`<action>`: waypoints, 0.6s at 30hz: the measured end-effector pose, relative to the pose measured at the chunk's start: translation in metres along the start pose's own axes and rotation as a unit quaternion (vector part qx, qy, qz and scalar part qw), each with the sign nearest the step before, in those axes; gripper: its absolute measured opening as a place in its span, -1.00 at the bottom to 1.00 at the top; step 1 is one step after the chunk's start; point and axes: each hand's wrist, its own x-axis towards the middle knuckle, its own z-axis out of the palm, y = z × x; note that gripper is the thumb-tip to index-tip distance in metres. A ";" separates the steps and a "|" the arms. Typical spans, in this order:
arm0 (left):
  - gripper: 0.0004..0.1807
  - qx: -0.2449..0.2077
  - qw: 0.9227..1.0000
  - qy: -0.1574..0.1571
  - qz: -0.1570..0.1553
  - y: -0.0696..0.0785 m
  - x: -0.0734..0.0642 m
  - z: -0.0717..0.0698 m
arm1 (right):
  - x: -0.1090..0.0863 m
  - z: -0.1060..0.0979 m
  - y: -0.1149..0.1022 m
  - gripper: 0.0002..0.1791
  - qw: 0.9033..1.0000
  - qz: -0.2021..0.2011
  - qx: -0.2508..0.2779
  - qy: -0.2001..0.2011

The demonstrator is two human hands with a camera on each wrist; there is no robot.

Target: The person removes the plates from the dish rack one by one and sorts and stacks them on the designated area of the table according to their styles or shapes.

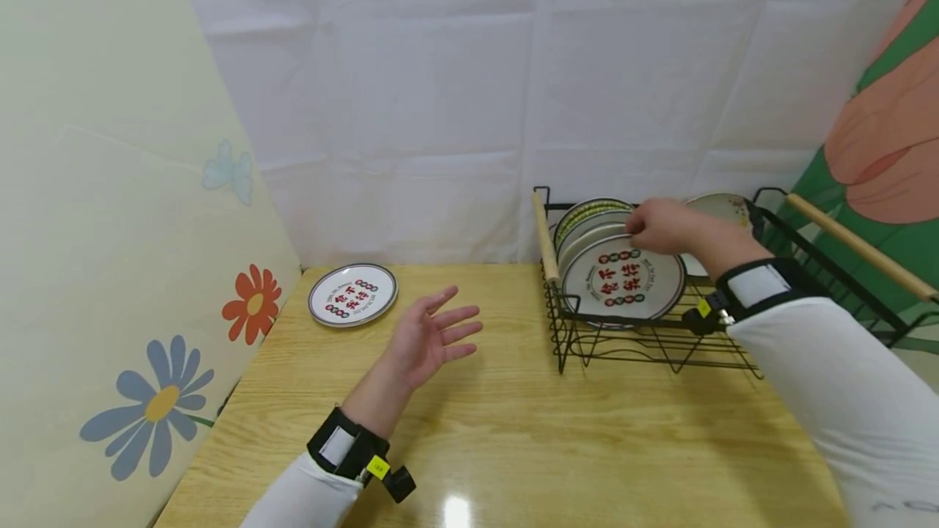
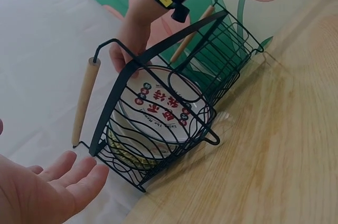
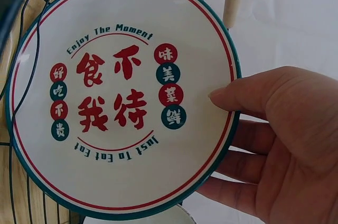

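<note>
My right hand (image 1: pixel 663 225) pinches the upper rim of a white plate (image 3: pixel 124 176) with red characters and a dark green edge, thumb on its printed face and fingers behind. This plate stands tilted inside a black wire dish rack (image 1: pixel 623 355); in the left wrist view the front wires cross before it. Several more plates (image 1: pixel 594 206) stand close behind it, mostly hidden. Palm up with fingers spread, my left hand (image 1: pixel 429 341) hovers over the table, holding nothing. To its upper left, another plate (image 1: pixel 352 295) with the same red print lies flat.
The rack has wooden handles (image 1: pixel 545 235) at its two ends. Farther right in it stands a pale plate (image 1: pixel 722 206) with a floral print, partly hidden by my right arm. Behind the wooden table (image 1: pixel 513 446) hangs a white cloth (image 1: pixel 411 104); a painted wall (image 1: pixel 110 186) borders the left side.
</note>
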 end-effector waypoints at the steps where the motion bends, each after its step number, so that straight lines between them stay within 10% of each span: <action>1: -0.33 -0.001 1.000 -0.001 -0.003 -0.001 0.000 0.001 | 0.000 0.001 0.000 -0.76 1.000 0.001 0.002 -0.001; 18: -0.33 -0.001 1.000 -0.012 -0.007 -0.001 0.001 0.009 | -0.003 0.000 0.003 -0.77 1.000 -0.001 -0.012 -0.002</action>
